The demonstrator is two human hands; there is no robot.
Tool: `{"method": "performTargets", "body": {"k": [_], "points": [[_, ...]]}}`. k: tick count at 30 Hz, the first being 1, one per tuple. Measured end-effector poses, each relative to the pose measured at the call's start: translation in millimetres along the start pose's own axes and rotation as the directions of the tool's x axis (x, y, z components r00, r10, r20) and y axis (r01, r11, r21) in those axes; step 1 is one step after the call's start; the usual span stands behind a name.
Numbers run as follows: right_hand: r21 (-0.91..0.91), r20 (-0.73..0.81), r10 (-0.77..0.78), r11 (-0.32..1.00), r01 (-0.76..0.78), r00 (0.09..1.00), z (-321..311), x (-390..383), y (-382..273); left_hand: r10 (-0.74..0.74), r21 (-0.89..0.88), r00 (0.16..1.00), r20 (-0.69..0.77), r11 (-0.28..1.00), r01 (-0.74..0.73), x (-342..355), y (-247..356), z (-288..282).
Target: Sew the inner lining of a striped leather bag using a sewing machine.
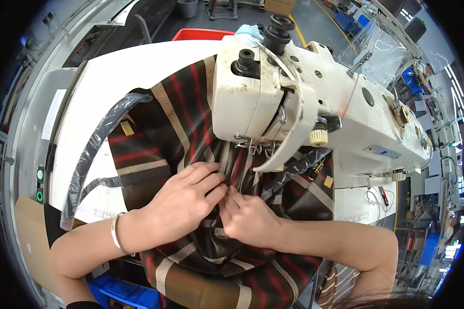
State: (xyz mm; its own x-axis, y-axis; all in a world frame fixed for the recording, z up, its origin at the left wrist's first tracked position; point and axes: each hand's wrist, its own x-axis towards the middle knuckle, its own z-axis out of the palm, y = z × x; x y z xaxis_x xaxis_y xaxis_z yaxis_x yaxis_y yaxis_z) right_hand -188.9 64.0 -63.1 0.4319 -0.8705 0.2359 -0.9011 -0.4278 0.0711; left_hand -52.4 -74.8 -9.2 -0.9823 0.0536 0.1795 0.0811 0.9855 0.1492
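A dark brown plaid bag (178,98) with red and beige stripes lies bunched under the head of a white sewing machine (340,98). My left hand (178,206) presses on its material, fingers bent and closed at a fold just in front of the presser foot (253,148). Close beside it, my right hand (250,221) pinches the same fold, fingertips nearly touching the left ones. One plastic-wrapped handle (95,144) arches out to the left; another wrapped handle (296,172) lies at the right, partly behind the machine. The exact bit between my fingertips is hidden.
The white table (134,64) carries the machine. Behind it stands a red bin (201,34). A blue crate (126,293) sits below the near left edge. On the right are a small red-handled tool (383,195) and loose cord (375,200).
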Motion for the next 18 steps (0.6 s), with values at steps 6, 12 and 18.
{"method": "performTargets", "body": {"k": [6,12,18], "points": [[-0.047,0.075,-0.194,0.979,0.198,0.978,-10.9,-18.4,23.4,-0.093,-0.004,0.979,0.181,0.995,0.095,-12.9,17.4,22.0],[-0.097,0.107,-0.271,0.955,0.282,0.957,-8.7,-20.0,27.8,-0.083,-0.082,0.996,0.022,0.993,0.084,-13.8,1.4,36.7],[-0.125,0.278,-0.211,0.959,0.253,0.937,-17.8,-20.3,20.2,-0.111,-0.106,0.994,0.018,0.988,0.112,-0.9,-4.7,41.8]]}}
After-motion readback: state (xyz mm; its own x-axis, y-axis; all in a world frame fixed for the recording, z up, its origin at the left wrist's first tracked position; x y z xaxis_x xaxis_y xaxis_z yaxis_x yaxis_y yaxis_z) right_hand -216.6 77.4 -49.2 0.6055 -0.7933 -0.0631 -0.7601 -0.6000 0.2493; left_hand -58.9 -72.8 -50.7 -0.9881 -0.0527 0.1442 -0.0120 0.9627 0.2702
